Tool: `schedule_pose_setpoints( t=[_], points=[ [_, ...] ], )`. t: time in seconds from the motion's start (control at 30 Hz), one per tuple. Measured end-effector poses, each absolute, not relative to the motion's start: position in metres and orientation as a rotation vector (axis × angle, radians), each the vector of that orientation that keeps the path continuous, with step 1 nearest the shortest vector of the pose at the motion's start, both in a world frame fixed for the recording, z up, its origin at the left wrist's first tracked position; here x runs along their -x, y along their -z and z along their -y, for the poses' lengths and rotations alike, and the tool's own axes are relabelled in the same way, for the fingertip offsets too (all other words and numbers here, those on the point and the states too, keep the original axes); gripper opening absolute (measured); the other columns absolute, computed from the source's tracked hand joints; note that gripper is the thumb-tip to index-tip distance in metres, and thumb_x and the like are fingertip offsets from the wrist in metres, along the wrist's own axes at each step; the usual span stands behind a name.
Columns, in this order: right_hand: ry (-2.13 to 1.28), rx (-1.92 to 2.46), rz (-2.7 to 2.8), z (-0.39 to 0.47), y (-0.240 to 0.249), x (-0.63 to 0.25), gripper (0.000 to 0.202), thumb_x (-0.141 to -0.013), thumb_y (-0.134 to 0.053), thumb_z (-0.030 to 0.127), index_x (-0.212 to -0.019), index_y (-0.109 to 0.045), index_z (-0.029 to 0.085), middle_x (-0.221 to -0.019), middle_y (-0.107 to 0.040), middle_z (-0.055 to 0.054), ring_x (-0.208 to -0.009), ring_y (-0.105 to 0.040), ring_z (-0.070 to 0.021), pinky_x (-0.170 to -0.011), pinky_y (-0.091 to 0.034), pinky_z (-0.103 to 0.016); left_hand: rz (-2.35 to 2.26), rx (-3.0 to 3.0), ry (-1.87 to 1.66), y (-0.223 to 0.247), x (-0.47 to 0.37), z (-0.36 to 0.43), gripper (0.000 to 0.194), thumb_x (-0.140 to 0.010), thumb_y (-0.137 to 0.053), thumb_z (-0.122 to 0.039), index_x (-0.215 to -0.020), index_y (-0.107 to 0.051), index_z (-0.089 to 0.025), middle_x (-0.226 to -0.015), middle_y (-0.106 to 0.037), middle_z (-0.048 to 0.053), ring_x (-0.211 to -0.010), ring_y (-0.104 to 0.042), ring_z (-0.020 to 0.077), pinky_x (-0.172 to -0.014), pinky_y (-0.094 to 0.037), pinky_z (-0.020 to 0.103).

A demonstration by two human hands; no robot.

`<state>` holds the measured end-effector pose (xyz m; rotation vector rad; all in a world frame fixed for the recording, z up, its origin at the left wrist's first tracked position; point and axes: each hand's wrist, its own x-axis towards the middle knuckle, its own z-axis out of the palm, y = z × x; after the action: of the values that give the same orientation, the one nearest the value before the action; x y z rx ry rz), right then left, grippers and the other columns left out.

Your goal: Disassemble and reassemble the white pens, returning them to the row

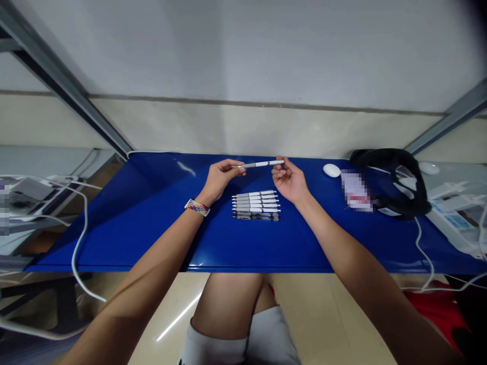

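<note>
A white and grey pen (261, 164) is held level above the blue table, stretched between my two hands. My left hand (220, 177), with a colourful woven band on its wrist, pinches the pen's grey tip end. At the white push-button end, the thumb and fingers of my right hand (289, 178) are closed on it. Below the held pen lies a neat row of pens (255, 202), several white and grey ones side by side with their tips to the left. Nearest me in that row are darker, clear-barrelled pens (256, 216).
The blue table (148, 218) meets a wall at the back. Toward the right lie a white computer mouse (332, 170), a blurred-out packet (356, 190) and a black head strap (416, 203). White cables (81, 238) hang at the left; metal posts stand at both sides.
</note>
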<state>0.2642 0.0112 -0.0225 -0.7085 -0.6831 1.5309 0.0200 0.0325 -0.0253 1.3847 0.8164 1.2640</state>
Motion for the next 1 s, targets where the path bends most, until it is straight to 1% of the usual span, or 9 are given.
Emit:
schedule_pose_setpoints(
  t=[0.13, 0.27, 0.3, 0.4, 0.57, 0.67, 0.8, 0.93, 1.0],
  points=[
    [-1.558, 0.671, 0.679, -0.0104, 0.0214, -0.2643, 0.033, -0.101, -0.066, 0.054, -0.103, -0.073, 0.022, -0.077, -0.063, -0.001, -0.066, -0.055, -0.0130, -0.061, -0.054, -0.026, -0.834, -1.367, -1.284, 0.0252, -0.0190, -0.0332, 0.029, -0.078, -0.092, -0.034, -0.099, -0.082, -0.017, -0.088, -0.082, 0.007, -0.084, -0.077, 0.0194, -0.093, -0.061, 0.039],
    [-1.559, 0.712, 0.706, -0.0100, 0.0218, -0.2632, 0.020, -0.099, -0.072, 0.042, -0.099, -0.072, 0.023, -0.076, -0.061, 0.000, -0.067, -0.055, -0.0132, -0.063, -0.054, -0.026, -0.847, -1.346, -1.312, 0.0261, -0.0175, -0.0353, 0.032, -0.076, -0.093, -0.034, -0.101, -0.083, -0.017, -0.089, -0.082, 0.007, -0.086, -0.078, 0.0203, -0.094, -0.061, 0.040],
    [-1.553, 0.717, 0.708, -0.0102, 0.0224, -0.2629, 0.019, -0.098, -0.072, 0.042, -0.099, -0.071, 0.023, -0.075, -0.061, 0.000, -0.067, -0.055, -0.0131, -0.063, -0.054, -0.026, -0.844, -1.344, -1.313, 0.0262, -0.0174, -0.0355, 0.032, -0.076, -0.093, -0.034, -0.101, -0.083, -0.017, -0.089, -0.082, 0.007, -0.086, -0.078, 0.0203, -0.094, -0.061, 0.040],
    [-1.538, 0.723, 0.708, -0.0113, 0.0249, -0.2628, 0.023, -0.099, -0.071, 0.046, -0.103, -0.072, 0.024, -0.077, -0.062, 0.000, -0.068, -0.056, -0.0134, -0.062, -0.054, -0.027, -0.832, -1.343, -1.307, 0.0263, -0.0181, -0.0350, 0.031, -0.076, -0.093, -0.033, -0.100, -0.083, -0.016, -0.088, -0.082, 0.007, -0.085, -0.077, 0.0197, -0.093, -0.061, 0.039],
    [-1.538, 0.702, 0.712, -0.0120, 0.0266, -0.2644, 0.026, -0.099, -0.070, 0.050, -0.103, -0.072, 0.024, -0.074, -0.061, 0.000, -0.065, -0.055, -0.0130, -0.060, -0.054, -0.026, -0.838, -1.350, -1.304, 0.0256, -0.0191, -0.0333, 0.030, -0.076, -0.093, -0.033, -0.099, -0.083, -0.017, -0.088, -0.082, 0.007, -0.085, -0.077, 0.0199, -0.093, -0.061, 0.039],
    [-1.562, 0.668, 0.699, -0.0101, 0.0243, -0.2644, 0.033, -0.099, -0.067, 0.053, -0.109, -0.073, 0.023, -0.081, -0.066, -0.003, -0.070, -0.058, -0.0153, -0.063, -0.057, -0.029, -0.855, -1.348, -1.317, 0.0257, -0.0178, -0.0343, 0.032, -0.075, -0.093, -0.035, -0.099, -0.083, -0.017, -0.087, -0.082, 0.006, -0.085, -0.077, 0.0202, -0.094, -0.061, 0.039],
    [-1.549, 0.716, 0.704, -0.0090, 0.0238, -0.2633, 0.019, -0.096, -0.071, 0.041, -0.104, -0.073, 0.023, -0.080, -0.064, -0.002, -0.071, -0.057, -0.0153, -0.064, -0.056, -0.029, -0.860, -1.353, -1.327, 0.0274, -0.0164, -0.0366, 0.033, -0.075, -0.093, -0.036, -0.101, -0.083, -0.017, -0.089, -0.082, 0.007, -0.087, -0.078, 0.0208, -0.094, -0.061, 0.040],
    [-1.496, 0.714, 0.735, -0.0112, 0.0283, -0.2639, 0.021, -0.097, -0.071, 0.044, -0.103, -0.072, 0.024, -0.078, -0.062, -0.001, -0.069, -0.056, -0.0143, -0.065, -0.055, -0.029, -0.855, -1.363, -1.300, 0.0296, -0.0185, -0.0359, 0.032, -0.076, -0.093, -0.036, -0.101, -0.083, -0.017, -0.089, -0.082, 0.007, -0.086, -0.078, 0.0206, -0.092, -0.062, 0.040],
    [-1.481, 0.705, 0.725, -0.0120, 0.0301, -0.2646, 0.019, -0.098, -0.071, 0.043, -0.101, -0.072, 0.025, -0.076, -0.061, -0.001, -0.068, -0.056, -0.0137, -0.065, -0.054, -0.029, -0.856, -1.368, -1.289, 0.0301, -0.0201, -0.0347, 0.032, -0.077, -0.093, -0.036, -0.101, -0.083, -0.017, -0.089, -0.082, 0.007, -0.085, -0.077, 0.0204, -0.092, -0.062, 0.040]
  ],
)
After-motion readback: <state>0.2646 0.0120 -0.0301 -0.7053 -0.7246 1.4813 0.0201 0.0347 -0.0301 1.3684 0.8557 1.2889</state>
